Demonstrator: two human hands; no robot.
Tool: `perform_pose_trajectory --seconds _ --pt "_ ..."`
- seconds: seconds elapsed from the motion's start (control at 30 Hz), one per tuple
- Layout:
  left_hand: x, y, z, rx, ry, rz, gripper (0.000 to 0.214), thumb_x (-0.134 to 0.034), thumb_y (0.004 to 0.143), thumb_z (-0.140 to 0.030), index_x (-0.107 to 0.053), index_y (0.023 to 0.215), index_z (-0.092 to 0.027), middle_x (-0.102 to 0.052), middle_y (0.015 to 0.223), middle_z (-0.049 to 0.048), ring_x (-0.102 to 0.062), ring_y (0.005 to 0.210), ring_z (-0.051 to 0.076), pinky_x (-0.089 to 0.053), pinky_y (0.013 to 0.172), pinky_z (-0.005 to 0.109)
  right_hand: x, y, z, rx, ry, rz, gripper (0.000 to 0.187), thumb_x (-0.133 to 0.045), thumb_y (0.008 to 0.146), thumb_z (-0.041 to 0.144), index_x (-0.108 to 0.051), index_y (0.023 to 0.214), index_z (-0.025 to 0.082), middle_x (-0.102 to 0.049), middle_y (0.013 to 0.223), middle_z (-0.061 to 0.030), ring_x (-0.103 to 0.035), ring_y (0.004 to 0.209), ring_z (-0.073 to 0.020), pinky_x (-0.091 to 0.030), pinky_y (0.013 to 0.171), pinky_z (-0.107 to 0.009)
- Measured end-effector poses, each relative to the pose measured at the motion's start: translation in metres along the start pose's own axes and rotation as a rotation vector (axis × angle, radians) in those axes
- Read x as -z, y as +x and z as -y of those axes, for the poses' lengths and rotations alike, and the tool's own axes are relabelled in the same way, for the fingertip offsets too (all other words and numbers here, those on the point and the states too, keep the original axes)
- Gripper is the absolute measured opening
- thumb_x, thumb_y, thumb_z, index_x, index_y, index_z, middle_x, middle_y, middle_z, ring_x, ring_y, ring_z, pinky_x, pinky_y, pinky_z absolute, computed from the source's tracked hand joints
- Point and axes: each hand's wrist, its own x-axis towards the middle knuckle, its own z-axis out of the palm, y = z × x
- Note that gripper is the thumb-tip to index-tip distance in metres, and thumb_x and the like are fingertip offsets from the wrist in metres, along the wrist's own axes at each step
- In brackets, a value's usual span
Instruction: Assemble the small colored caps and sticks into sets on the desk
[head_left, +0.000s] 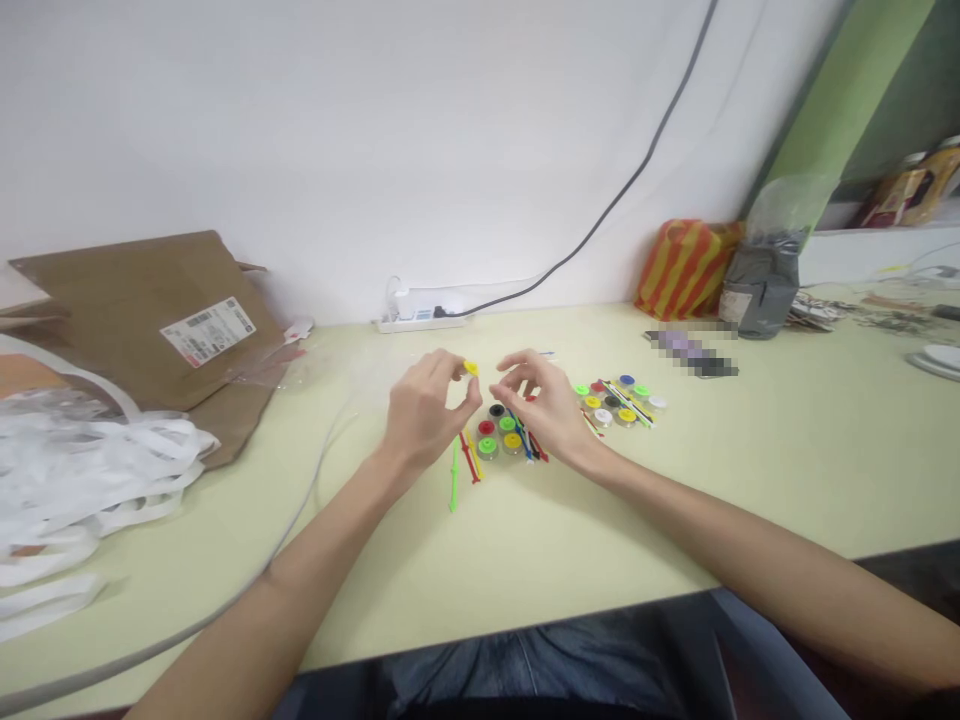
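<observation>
Head view, and the left grip (424, 410) is pinching a yellow plastic disc (471, 368) between thumb and fingertip, while the right grip (536, 400) hangs spread just beside it, over coloured discs (499, 430) on the counter (750, 480).

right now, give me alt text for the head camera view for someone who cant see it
The left hand pinches a small round yellow plastic disc, and the right hand curls just above a cluster of round multicoloured plastic discs and thin coloured plastic sticks on a pale green tabletop.

Left hand (424, 410) pinches yellow disc (471, 368); right hand (536, 400) over discs (487, 445)
</observation>
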Motion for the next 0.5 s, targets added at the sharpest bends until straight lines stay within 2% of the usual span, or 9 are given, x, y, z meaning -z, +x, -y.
perform_pose_trajectory --seconds 0.1,0.2,0.3,0.5 --pt "0.004 0.001 0.004 0.083 -0.035 -0.133 0.005 -0.053 0.090 -0.023 -0.054 0.092 -0.020 -0.061 0.083 0.0018 -0.059 0.077 0.016 -0.048 0.075 0.030 -0.006 -0.004 -0.001 0.110 -0.188 0.170 0.004 -0.068 0.085 0.019 -0.071 0.088 0.021 -0.067 0.083 -0.0021 -0.057 0.082 -0.0180 -0.044 0.079 -0.033" --pt "0.006 0.000 0.004 0.073 -0.037 -0.163 0.003 -0.053 0.088 -0.022 -0.053 0.090 -0.020 -0.061 0.080 0.0011 -0.058 0.076 0.015 -0.048 0.073 0.030 -0.017 -0.011 -0.001 0.212 -0.403 0.316 0.009 -0.068 0.085 0.017 -0.075 0.082 0.022 -0.065 0.091 -0.0060 -0.051 0.091 -0.0219 -0.042 0.082 -0.037" --pt "0.002 -0.002 0.001 0.041 -0.026 -0.124 0.003 -0.053 0.088 -0.023 -0.053 0.089 -0.020 -0.060 0.079 0.0010 -0.057 0.074 0.015 -0.047 0.070 0.029 -0.026 -0.017 -0.001 0.228 -0.517 0.353 0.008 -0.068 0.085 0.019 -0.076 0.085 0.022 -0.063 0.090 -0.0080 -0.047 0.092 -0.0242 -0.042 0.079 -0.039" --pt "-0.005 -0.004 -0.002 0.019 -0.001 -0.058 0.008 -0.051 0.092 -0.026 -0.054 0.093 -0.019 -0.060 0.082 0.0015 -0.057 0.075 0.015 -0.044 0.067 0.027 -0.033 -0.019 -0.005 0.193 -0.547 0.357 0.011 -0.067 0.081 0.013 -0.075 0.081 0.020 -0.064 0.091 -0.0080 -0.046 0.092 -0.0247 -0.043 0.079 -0.039"
